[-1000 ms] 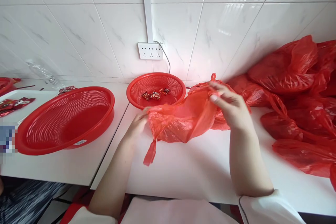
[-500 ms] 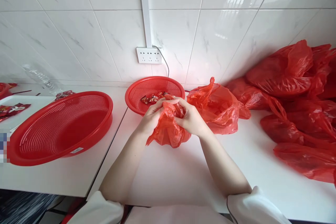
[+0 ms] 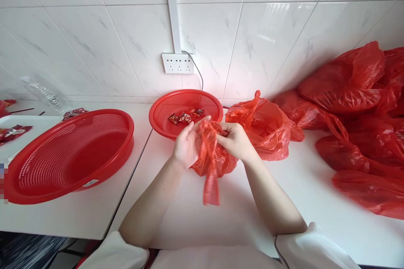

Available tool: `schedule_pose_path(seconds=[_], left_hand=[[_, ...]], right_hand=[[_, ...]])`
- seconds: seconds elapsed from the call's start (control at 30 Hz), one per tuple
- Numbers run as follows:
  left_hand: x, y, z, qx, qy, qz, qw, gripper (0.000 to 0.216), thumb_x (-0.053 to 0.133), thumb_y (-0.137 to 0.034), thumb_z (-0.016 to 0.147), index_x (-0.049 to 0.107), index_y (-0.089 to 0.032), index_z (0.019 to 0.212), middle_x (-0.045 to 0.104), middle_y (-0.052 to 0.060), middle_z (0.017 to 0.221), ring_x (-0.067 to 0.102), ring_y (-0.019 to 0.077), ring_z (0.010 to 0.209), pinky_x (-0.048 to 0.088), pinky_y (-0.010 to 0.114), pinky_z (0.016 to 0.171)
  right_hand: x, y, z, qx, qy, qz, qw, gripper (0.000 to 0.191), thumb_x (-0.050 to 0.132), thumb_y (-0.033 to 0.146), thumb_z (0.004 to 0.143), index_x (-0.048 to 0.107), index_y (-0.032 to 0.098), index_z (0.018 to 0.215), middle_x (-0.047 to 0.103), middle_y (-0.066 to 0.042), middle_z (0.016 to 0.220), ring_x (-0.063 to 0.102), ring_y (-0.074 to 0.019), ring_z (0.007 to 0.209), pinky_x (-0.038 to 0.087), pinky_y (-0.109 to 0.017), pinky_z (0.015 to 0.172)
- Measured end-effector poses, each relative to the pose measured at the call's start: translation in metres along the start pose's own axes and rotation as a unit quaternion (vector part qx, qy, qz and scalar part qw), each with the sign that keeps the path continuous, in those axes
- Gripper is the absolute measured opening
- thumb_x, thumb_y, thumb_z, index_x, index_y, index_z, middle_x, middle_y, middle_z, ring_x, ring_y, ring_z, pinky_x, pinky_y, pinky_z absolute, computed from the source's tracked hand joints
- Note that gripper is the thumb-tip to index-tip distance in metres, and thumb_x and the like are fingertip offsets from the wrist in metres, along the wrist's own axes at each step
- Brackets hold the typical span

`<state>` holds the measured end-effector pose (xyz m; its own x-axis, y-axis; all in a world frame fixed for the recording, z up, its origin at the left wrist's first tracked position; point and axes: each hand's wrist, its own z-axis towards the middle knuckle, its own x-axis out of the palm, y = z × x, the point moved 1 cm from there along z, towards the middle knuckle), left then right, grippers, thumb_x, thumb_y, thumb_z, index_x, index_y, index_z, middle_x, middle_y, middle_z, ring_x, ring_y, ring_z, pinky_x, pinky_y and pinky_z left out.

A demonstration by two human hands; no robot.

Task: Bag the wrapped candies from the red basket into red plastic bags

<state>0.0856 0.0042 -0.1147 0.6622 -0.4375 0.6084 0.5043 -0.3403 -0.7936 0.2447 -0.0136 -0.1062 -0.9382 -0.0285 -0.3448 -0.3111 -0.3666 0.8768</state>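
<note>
A thin red plastic bag [image 3: 214, 151] is bunched up between my hands above the white table, with a strip of it hanging toward me. My right hand [image 3: 235, 141] pinches the bag from its right side. On the other side, my left hand [image 3: 185, 145] has its palm turned up and its thumb apart. Its fingers stretch behind the bag and touch it, partly hidden. Just beyond my hands stands a round red mesh basket [image 3: 164, 124] with several small wrapped pieces [image 3: 184, 118] in it.
A larger red basket [image 3: 91, 151] stands on the left, beside a white tray [image 3: 47, 122] and a clear plastic bottle [image 3: 42, 92]. An open red bag [image 3: 268, 130] sits right of my hands. Several filled red bags [image 3: 353, 134] are piled at the far right, against the tiled wall.
My left hand has loosened from the bag and turned its palm up. The bag has twisted, and a strip now hangs down in front. My right hand still grips it.
</note>
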Motion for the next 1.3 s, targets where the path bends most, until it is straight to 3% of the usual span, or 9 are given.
schedule_pose_path(seconds=[0.13, 0.23, 0.53, 0.63, 0.73, 0.9, 1.0, 1.07, 1.3], left_hand=[[-0.003, 0.007, 0.000, -0.014, 0.105, 0.185, 0.977, 0.060, 0.073, -0.056, 0.072, 0.066, -0.021, 0.120, 0.069, 0.012, 0.112, 0.060, 0.0333, 0.115, 0.048, 0.042, 0.093], [-0.005, 0.015, 0.000, -0.009, 0.073, 0.270, 0.960, 0.041, 0.074, -0.044, 0.076, 0.070, -0.022, 0.110, 0.071, 0.009, 0.109, 0.061, 0.0311, 0.112, 0.047, 0.040, 0.093], [-0.015, 0.010, 0.007, 0.083, -0.076, -0.046, 0.993, 0.033, 0.055, -0.036, 0.090, 0.057, -0.018, 0.062, 0.065, 0.002, 0.072, 0.066, 0.0177, 0.080, 0.050, 0.037, 0.090], [-0.021, 0.010, 0.009, 0.055, -0.085, -0.097, 0.990, 0.033, 0.050, -0.026, 0.094, 0.046, -0.019, 0.063, 0.034, -0.007, 0.046, 0.040, 0.0055, 0.040, 0.050, 0.023, 0.062], [-0.026, 0.014, 0.011, -0.044, -0.050, -0.046, 0.997, 0.023, 0.054, -0.031, 0.092, 0.053, -0.018, 0.073, 0.018, -0.011, 0.045, 0.016, 0.0039, 0.033, 0.027, 0.017, 0.036], [-0.013, 0.015, 0.004, -0.084, 0.094, 0.185, 0.975, 0.044, 0.078, -0.036, 0.072, 0.063, -0.023, 0.110, 0.062, -0.001, 0.079, 0.057, 0.0114, 0.064, 0.045, 0.022, 0.059], [0.005, 0.012, -0.006, -0.040, 0.134, 0.345, 0.928, 0.046, 0.079, -0.031, 0.071, 0.065, -0.028, 0.116, 0.066, 0.006, 0.110, 0.059, 0.0257, 0.108, 0.047, 0.034, 0.087], [0.013, 0.012, -0.012, -0.027, 0.124, 0.380, 0.916, 0.025, 0.069, -0.037, 0.081, 0.071, -0.027, 0.104, 0.067, 0.007, 0.109, 0.058, 0.0271, 0.111, 0.047, 0.034, 0.088], [0.001, 0.007, -0.015, -0.112, 0.034, 0.286, 0.951, 0.046, 0.043, -0.054, 0.093, 0.071, -0.019, 0.084, 0.052, -0.001, 0.048, 0.039, 0.0089, 0.038, 0.033, 0.023, 0.042]], right_hand=[[-0.002, 0.003, 0.002, 0.007, -0.089, 0.120, 0.989, 0.034, 0.067, 0.041, 0.080, 0.050, 0.018, 0.061, 0.044, 0.003, 0.060, 0.040, -0.0099, 0.057, 0.036, -0.024, 0.052], [-0.004, 0.005, 0.003, 0.030, -0.055, 0.189, 0.980, 0.026, 0.071, 0.043, 0.077, 0.059, 0.020, 0.074, 0.051, 0.003, 0.065, 0.044, -0.0097, 0.055, 0.040, -0.024, 0.051], [-0.019, -0.006, 0.010, 0.049, -0.134, 0.271, 0.952, 0.035, 0.077, 0.042, 0.074, 0.059, 0.023, 0.097, 0.049, 0.005, 0.069, 0.038, -0.0073, 0.050, 0.036, -0.022, 0.046], [-0.017, -0.007, 0.011, 0.048, -0.091, 0.270, 0.957, 0.029, 0.067, 0.048, 0.082, 0.054, 0.023, 0.085, 0.042, 0.006, 0.062, 0.035, -0.0081, 0.048, 0.033, -0.023, 0.046], [-0.013, -0.004, 0.008, 0.021, -0.028, 0.222, 0.974, 0.032, 0.060, 0.051, 0.087, 0.052, 0.022, 0.078, 0.041, 0.006, 0.058, 0.040, -0.0091, 0.050, 0.036, -0.023, 0.048], [-0.012, 0.007, 0.001, -0.083, 0.008, 0.138, 0.987, 0.018, 0.058, 0.039, 0.091, 0.063, 0.023, 0.097, 0.068, -0.003, 0.094, 0.065, -0.0176, 0.090, 0.053, -0.033, 0.083], [-0.012, 0.015, -0.003, -0.156, 0.072, 0.077, 0.982, 0.032, 0.052, 0.031, 0.095, 0.057, 0.029, 0.126, 0.061, -0.004, 0.129, 0.058, -0.0203, 0.118, 0.049, -0.039, 0.099], [-0.012, 0.019, -0.004, -0.181, 0.120, 0.045, 0.975, 0.042, 0.048, 0.029, 0.097, 0.047, 0.033, 0.139, 0.052, -0.002, 0.143, 0.050, -0.0205, 0.129, 0.044, -0.042, 0.106], [-0.017, 0.011, -0.003, -0.085, 0.141, -0.058, 0.985, 0.032, 0.049, 0.037, 0.096, 0.061, 0.026, 0.124, 0.069, -0.004, 0.111, 0.066, -0.0198, 0.096, 0.053, -0.035, 0.085]])
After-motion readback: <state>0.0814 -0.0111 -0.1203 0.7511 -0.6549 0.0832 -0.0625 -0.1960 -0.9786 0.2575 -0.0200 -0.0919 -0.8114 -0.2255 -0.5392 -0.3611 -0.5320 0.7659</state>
